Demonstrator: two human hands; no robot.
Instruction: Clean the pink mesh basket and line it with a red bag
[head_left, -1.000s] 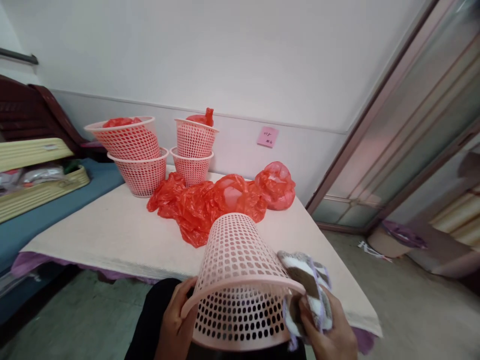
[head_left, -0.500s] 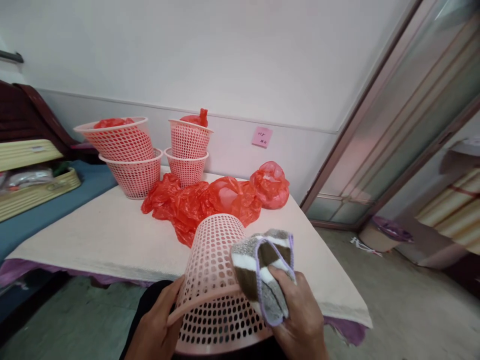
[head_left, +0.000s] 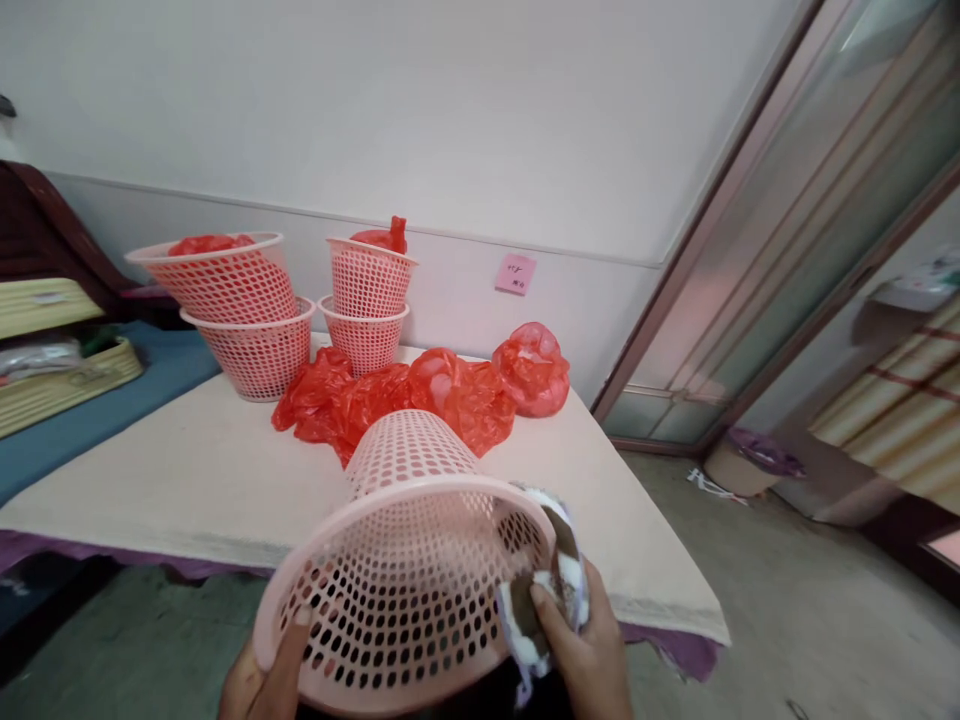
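A pink perforated plastic basket [head_left: 409, 590] is tilted over my lap with its wide mouth facing me. My left hand [head_left: 271, 660] grips its rim at the lower left, thumb inside the mouth. At the right of the rim my right hand [head_left: 581, 630] is closed on a striped cloth [head_left: 531, 610] in brown, white and grey with purple edging. The cloth is folded over the rim, partly inside the basket and partly outside. Crumpled red plastic bags [head_left: 390, 400] lie just behind the basket on the table.
Two stacks of pink baskets, the left stack [head_left: 259, 345] and the right stack [head_left: 367, 335], stand at the back with red bags in their tops. A rounded red bag [head_left: 532, 370] sits right of them on the cream-covered table [head_left: 172, 470]. A bin [head_left: 750, 462] stands on the floor.
The basket has tipped so that its mouth now faces me. My right hand moved the cloth from the basket's outer side onto its rim. My left hand has shifted left and down.
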